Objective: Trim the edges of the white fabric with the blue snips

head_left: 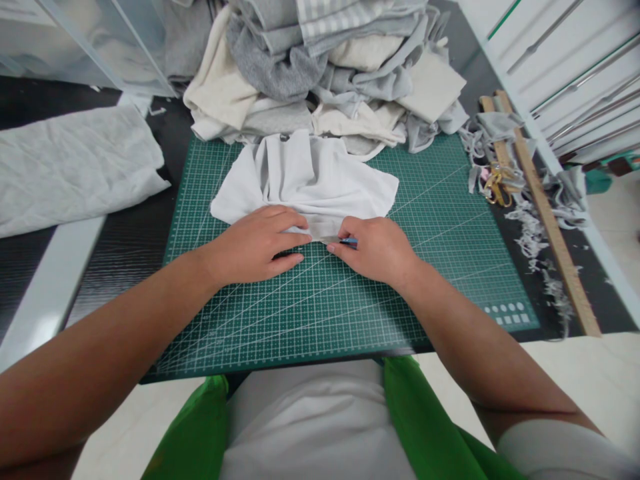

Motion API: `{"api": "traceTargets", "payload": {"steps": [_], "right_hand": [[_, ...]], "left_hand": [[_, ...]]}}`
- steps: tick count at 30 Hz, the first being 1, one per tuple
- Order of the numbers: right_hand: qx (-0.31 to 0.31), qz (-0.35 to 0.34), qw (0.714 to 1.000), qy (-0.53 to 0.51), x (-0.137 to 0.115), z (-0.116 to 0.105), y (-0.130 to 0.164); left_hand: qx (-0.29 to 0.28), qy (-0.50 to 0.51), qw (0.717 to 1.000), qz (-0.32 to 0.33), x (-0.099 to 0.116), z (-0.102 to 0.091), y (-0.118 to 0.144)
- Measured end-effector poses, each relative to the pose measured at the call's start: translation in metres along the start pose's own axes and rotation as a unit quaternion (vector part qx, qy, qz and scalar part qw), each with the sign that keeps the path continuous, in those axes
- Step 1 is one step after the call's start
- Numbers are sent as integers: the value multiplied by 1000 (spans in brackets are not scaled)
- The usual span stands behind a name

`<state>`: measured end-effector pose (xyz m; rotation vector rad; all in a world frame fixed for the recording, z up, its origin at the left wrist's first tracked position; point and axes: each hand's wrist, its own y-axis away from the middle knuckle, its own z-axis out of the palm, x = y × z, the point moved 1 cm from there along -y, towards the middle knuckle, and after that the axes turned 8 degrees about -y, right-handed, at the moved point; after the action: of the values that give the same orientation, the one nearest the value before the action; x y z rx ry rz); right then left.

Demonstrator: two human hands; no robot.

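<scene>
A white cloth garment piece (310,173) lies bunched on the green cutting mat (320,320), with a pale grey strip (323,229) along its near edge. My left hand (263,243) rests flat over the left part of that edge, fingers stretched to the right and thumb apart. Just across from it, my right hand (377,247) is closed at the strip's right end. A small blue tool (350,241) pokes out between its thumb and fingers. Most of the tool is hidden, so its kind does not show.
Grey and cream cloths (320,73) are heaped along the mat's far side. A folded grey cloth (75,167) lies at left, below a translucent bin (100,47). On the right are a wooden ruler (555,233), gold-handled scissors (499,185) and fabric scraps (533,230).
</scene>
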<state>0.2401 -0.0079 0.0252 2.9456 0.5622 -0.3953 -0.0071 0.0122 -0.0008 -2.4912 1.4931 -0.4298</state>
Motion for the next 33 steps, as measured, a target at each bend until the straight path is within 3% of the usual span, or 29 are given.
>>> {"api": "traceTargets", "payload": {"steps": [20, 33], "right_hand": [[-8, 2, 1000, 24, -1, -1, -2], [2, 11, 999, -49, -1, -1, -1]], "left_hand": [[7, -17, 1000, 13, 0, 1, 0], [11, 0, 1000, 7, -1, 1, 0]]}}
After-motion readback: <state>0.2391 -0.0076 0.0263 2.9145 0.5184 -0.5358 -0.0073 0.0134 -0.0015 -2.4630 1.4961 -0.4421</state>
